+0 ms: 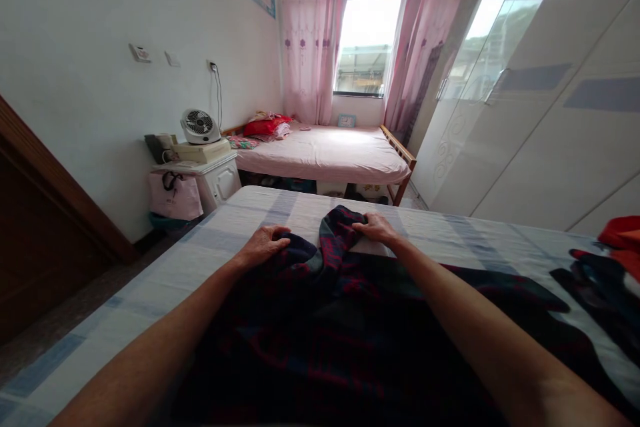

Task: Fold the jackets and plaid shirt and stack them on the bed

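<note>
A dark garment [345, 333] with a pinkish-red pattern lies spread over the near bed, its lower part running out of view toward me. It looks like a long-sleeved top, with a sleeve-like length reaching to the right. My left hand [264, 245] is closed on its far left edge, thumb and fingers pinching the cloth. Further right, my right hand [376, 227] pinches a raised, bunched fold that resembles a collar. Between the two hands the fabric dips and twists. Dark shadow hides much of the garment's detail.
Under the garment is a blue-and-white checked bedsheet [210, 240]. Clothes [607, 287] lie heaped at the right edge. Beyond stands a second bed [325, 150] with a pink sheet. A fan [200, 125] sits above a white cabinet [220, 177]; wardrobes [530, 120] line the right.
</note>
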Motion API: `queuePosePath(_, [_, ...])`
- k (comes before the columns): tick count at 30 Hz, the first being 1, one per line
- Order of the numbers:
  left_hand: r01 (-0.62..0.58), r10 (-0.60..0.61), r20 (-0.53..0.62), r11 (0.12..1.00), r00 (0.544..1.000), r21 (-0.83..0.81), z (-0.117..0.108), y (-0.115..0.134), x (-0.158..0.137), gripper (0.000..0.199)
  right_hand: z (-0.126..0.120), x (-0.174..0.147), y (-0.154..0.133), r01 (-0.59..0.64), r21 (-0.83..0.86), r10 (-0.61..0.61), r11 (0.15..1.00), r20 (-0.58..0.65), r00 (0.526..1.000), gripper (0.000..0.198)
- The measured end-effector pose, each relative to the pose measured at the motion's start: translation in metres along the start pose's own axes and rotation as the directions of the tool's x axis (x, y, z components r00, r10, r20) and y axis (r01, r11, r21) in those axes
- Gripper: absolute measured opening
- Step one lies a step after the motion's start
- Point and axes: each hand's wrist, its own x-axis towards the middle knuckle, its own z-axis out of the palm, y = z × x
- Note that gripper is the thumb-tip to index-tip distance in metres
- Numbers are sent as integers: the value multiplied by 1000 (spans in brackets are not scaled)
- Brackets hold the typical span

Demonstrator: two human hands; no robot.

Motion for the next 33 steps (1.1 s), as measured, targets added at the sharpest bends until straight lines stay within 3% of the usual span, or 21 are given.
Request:
queuePosePath(2, [34, -33, -21, 999, 999, 37, 6, -4, 0, 38, 1, -1, -8, 43, 22, -43, 999, -22, 999, 15])
queuePosePath(5, [74, -62, -101, 990, 993, 120, 12, -11, 0, 37, -22, -18, -19, 168, 204, -142, 964, -138, 980, 23])
queuePosePath(6, [74, -55, -126, 986, 990, 147, 14, -13, -1, 38, -35, -29, -22, 249, 318, -192, 915, -200, 961, 23])
queuePosePath(8, [36, -4, -164, 981, 986, 193, 15, -11, -2, 41, -68, -58, -23, 431, 534, -283, 728, -338, 898, 18])
queuePosePath(9, [2, 37, -179, 977, 983, 212, 15, -9, -4, 42, -85, -76, -20, 493, 588, -318, 641, -382, 868, 15])
queuePosePath(11, [-83, 132, -195, 967, 972, 241, 12, 0, -12, 41, -115, -119, -5, 557, 623, -357, 549, -428, 830, 15])
queuePosePath(13, [-216, 258, -145, 943, 955, 252, 7, 11, -24, 37, -136, -164, 20, 489, 624, -338, 609, -354, 872, 19])
queuePosePath(15, [-375, 386, -4, 898, 922, 231, 2, 21, -41, 35, -144, -204, 51, 291, 614, -276, 734, -122, 954, 23])
queuePosePath(18, [-506, 472, 193, 834, 861, 220, -3, 26, -66, 48, -136, -248, 88, 153, 456, -229, 876, 116, 966, 28])
queuePosePath(19, [-520, 475, 224, 821, 851, 234, -3, 25, -72, 50, -130, -258, 95, 147, 396, -221, 906, 148, 964, 27])
queuePosePath(21, [-548, 495, 243, 795, 834, 260, -3, 20, -79, 36, -114, -275, 100, 144, 290, -193, 946, 148, 970, 26])
queuePosePath(23, [-570, 525, 223, 778, 821, 264, -2, 16, -80, 22, -97, -290, 95, 127, 192, -144, 973, 79, 986, 28])
queuePosePath(26, [-576, 550, 171, 774, 817, 264, -1, 12, -81, 24, -74, -309, 87, 77, 21, -75, 997, -72, 995, 31])
queuePosePath(30, [-564, 543, 151, 789, 826, 245, -2, 11, -89, 22, -51, -326, 97, -73, -230, -7, 970, -328, 945, 50])
queuePosePath(33, [-536, 519, 135, 810, 844, 236, -2, 10, -95, 20, -41, -331, 110, -159, -301, 33, 940, -383, 923, 56])
